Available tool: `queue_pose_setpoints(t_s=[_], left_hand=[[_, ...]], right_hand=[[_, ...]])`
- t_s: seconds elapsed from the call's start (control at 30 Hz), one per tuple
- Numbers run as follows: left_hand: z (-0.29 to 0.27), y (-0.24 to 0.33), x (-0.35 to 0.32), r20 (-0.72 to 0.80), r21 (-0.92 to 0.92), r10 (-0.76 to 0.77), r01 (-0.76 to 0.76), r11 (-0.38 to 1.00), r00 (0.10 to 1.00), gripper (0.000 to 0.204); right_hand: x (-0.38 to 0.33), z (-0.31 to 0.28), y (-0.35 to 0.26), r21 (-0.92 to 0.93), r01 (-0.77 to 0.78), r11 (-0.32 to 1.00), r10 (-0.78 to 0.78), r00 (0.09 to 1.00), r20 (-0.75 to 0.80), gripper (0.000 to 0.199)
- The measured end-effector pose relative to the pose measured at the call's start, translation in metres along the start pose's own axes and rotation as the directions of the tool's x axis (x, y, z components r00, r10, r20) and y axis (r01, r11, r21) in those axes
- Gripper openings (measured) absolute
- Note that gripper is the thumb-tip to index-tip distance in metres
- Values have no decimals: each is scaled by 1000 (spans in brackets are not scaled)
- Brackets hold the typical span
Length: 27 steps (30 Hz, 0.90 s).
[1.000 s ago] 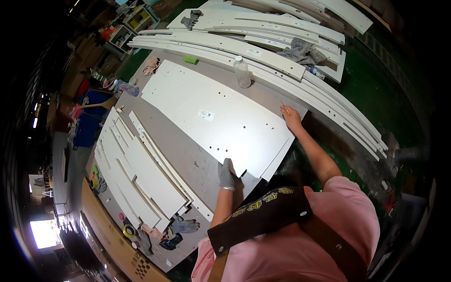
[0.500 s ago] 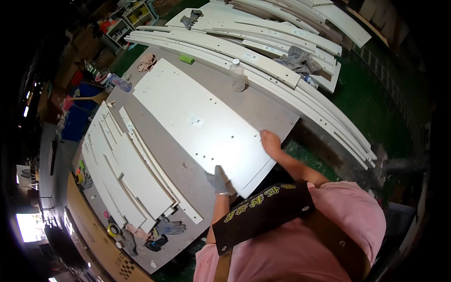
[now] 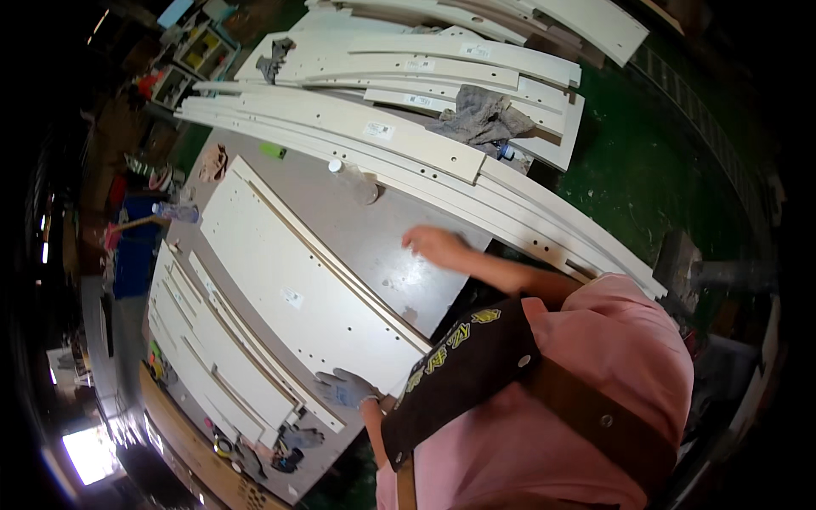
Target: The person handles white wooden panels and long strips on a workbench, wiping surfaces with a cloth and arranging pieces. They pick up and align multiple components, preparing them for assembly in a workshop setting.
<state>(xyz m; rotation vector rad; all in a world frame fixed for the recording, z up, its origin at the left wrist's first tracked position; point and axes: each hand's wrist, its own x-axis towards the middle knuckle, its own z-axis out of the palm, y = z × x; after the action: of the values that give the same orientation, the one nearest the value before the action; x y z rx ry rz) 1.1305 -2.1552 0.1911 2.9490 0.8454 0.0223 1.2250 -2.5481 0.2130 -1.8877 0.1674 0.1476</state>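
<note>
A long white panel (image 3: 285, 276) with small drilled holes and a paper label lies along the grey worktable. My left hand (image 3: 344, 388), in a grey glove, rests on its near left side with the fingers spread. My bare right hand (image 3: 435, 246) is over the table to the right of the panel, apart from it. Nothing shows in the right hand; its fingers are loosely bent. Pale strips run along the panel's right edge; whether they are separate pieces I cannot tell.
White boards (image 3: 225, 348) lie stacked at the left, above several gloves. Long white rails (image 3: 374, 127) lie across the far side, with a grey cloth (image 3: 484, 117) on boards behind them. A clear bottle (image 3: 355, 183) stands beyond my right hand. A cardboard box (image 3: 191, 450) lies beyond the left edge.
My right hand has let go of the panel's right edge and moved away. The panel has shifted left, baring grey tabletop on its right. My left hand has opened flatter on it. The view has turned.
</note>
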Motion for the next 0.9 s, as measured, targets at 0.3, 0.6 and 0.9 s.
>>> queue_pose_setpoints(t_s=[0.3,0.6,0.9], left_hand=[[27,102,-64,-33,-10,119,-120,993,992,62],[15,143,-81,-64,-53,328,-332,942,942,76],[14,141,-85,25,-150,266,-260,954,964,75]], right_hand=[[62,-214,59,-367,81,927,-240,879,-412,20],[58,-208,38,-761,-106,641,-156,952,-264,67],[83,-205,66,-598,-97,795,-89,958,-273,67]])
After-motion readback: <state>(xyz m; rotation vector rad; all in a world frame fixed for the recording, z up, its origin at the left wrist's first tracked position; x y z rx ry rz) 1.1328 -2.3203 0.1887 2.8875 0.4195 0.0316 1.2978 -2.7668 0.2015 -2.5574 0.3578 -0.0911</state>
